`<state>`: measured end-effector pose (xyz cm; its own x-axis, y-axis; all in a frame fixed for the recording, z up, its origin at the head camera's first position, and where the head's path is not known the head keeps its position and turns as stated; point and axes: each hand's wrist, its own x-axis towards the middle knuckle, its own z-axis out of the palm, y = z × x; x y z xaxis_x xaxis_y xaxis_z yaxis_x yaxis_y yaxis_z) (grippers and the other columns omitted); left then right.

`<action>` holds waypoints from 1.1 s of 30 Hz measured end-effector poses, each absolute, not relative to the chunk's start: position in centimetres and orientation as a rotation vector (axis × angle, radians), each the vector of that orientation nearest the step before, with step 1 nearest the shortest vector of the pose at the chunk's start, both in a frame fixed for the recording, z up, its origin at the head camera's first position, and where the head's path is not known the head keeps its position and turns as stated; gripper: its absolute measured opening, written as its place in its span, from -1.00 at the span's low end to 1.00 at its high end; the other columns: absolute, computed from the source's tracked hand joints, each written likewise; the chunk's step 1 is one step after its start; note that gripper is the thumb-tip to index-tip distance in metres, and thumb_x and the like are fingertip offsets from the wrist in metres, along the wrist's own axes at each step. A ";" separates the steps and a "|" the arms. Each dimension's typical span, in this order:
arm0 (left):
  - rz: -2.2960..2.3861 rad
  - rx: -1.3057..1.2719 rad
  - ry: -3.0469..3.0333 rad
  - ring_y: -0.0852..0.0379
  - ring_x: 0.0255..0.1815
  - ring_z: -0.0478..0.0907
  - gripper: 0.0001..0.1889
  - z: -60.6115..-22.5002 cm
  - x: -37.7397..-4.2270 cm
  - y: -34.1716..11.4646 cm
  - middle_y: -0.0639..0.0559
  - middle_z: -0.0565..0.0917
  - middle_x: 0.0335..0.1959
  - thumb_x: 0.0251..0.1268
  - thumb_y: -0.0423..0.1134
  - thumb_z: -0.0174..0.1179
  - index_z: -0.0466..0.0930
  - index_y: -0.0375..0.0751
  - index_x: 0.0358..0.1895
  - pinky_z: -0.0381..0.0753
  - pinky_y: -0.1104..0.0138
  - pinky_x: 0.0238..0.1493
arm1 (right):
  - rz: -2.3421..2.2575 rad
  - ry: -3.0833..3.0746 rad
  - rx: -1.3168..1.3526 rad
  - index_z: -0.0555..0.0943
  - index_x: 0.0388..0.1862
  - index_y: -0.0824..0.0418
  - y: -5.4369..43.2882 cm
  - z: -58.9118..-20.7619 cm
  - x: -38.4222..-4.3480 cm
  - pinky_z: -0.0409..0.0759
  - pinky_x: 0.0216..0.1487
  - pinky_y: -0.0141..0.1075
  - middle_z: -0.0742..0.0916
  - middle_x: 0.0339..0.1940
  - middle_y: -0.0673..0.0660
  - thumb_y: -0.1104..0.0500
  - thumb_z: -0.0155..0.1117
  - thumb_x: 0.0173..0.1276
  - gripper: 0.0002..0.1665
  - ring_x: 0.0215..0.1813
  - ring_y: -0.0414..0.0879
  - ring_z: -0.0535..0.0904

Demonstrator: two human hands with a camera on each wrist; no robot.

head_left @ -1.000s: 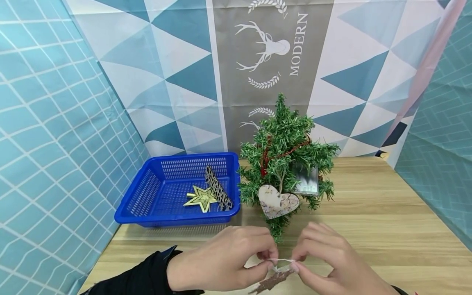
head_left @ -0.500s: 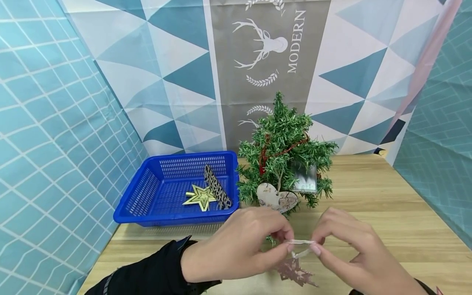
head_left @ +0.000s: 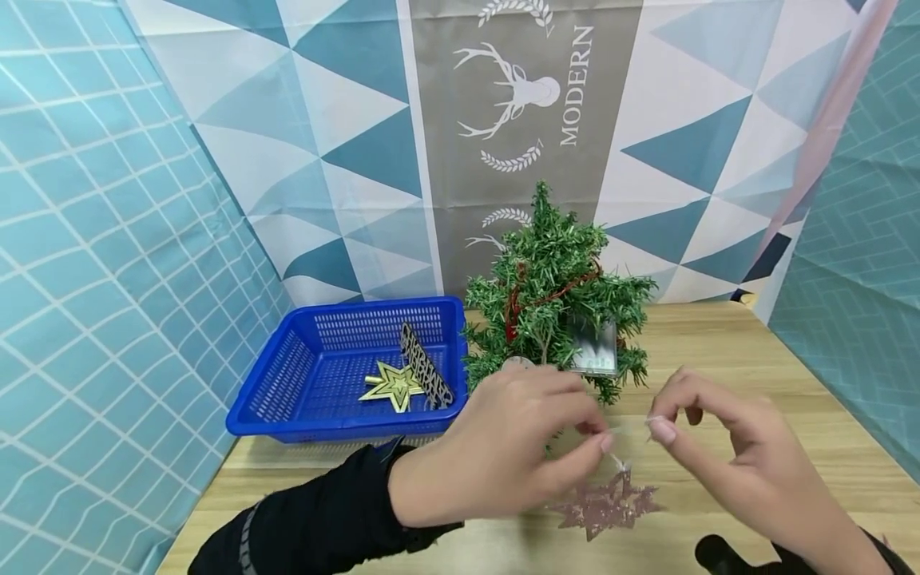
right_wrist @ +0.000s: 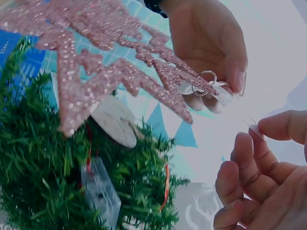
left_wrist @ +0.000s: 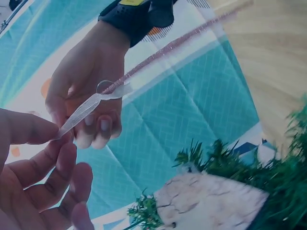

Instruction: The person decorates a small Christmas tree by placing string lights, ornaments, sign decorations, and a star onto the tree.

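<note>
A pink glitter snowflake ornament (head_left: 607,507) hangs over the table from a small silver ring (right_wrist: 204,82) and a sheer white ribbon (left_wrist: 82,112). My left hand (head_left: 506,447) pinches this ribbon between thumb and forefinger, the ornament dangling below. To its right, my right hand (head_left: 740,455) pinches a short white ribbon end (right_wrist: 255,128) with thin threads sticking out. A gap shows between the fingertips of the two hands. Behind them stands a small green artificial Christmas tree (head_left: 553,279); a heart-shaped ornament (left_wrist: 206,201) on it is mostly hidden by my left hand in the head view.
A blue plastic basket (head_left: 287,431) at the left holds a gold star (head_left: 394,387) and a gold lettered decoration (head_left: 424,367). A clear box (head_left: 596,347) and red string hang on the tree. Patterned cloth backs the wooden table (head_left: 776,399).
Both hands have moved right and slightly up with the ornament. The ribbon stretched between the hands earlier; now they are farther apart, with a gap between their ribbon ends.
</note>
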<state>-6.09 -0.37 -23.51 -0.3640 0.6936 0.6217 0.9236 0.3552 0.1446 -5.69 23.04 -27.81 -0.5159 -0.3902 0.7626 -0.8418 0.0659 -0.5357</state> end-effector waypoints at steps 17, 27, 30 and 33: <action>0.068 -0.960 -2.112 0.15 -0.52 0.29 -0.69 -19.9 -13.8 3.7 0.13 0.47 -0.56 0.40 -0.23 -0.05 0.51 0.00 -0.57 0.07 0.32 -0.42 | 1.254 -2.302 0.582 0.55 -0.26 0.24 23.2 -23.6 -12.4 0.29 -0.51 -0.31 0.60 -0.47 0.07 0.17 0.07 0.48 -0.83 -0.52 -0.11 0.38; 0.172 -0.884 -2.007 0.13 -0.55 0.06 -0.62 -19.7 -15.6 5.0 0.11 0.29 -0.67 0.26 -0.39 -0.09 0.22 0.03 -0.72 -0.09 0.26 -0.31 | 1.035 -2.331 0.518 0.59 -0.21 0.26 23.4 -23.8 -14.7 0.18 -0.47 -0.30 0.51 -0.59 0.10 0.13 0.13 0.45 -0.79 -0.56 -0.11 0.28; 0.209 -0.882 -2.003 0.13 -0.54 0.08 -0.61 -19.5 -15.7 5.3 0.11 0.28 -0.66 0.29 -0.40 -0.11 0.24 0.04 -0.71 -0.08 0.26 -0.30 | 1.002 -2.319 0.510 0.62 -0.22 0.28 23.8 -23.9 -15.1 0.14 -0.49 -0.30 0.50 -0.61 0.08 0.16 0.17 0.42 -0.81 -0.59 -0.11 0.26; 0.262 -0.906 -2.034 0.14 -0.52 0.13 -0.62 -19.3 -15.6 5.6 0.11 0.32 -0.64 0.31 -0.40 -0.10 0.31 0.03 -0.70 -0.05 0.27 -0.30 | 0.993 -2.331 0.507 0.64 -0.24 0.27 24.4 -23.9 -15.0 0.14 -0.52 -0.31 0.49 -0.63 0.08 0.17 0.21 0.40 -0.83 -0.60 -0.10 0.26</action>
<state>-15.55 5.56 -19.31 -0.3573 0.6860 0.6338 0.5033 0.7131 -0.4881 -14.99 24.39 -23.94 -0.7775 -0.1235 0.6167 -0.5303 0.6559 -0.5372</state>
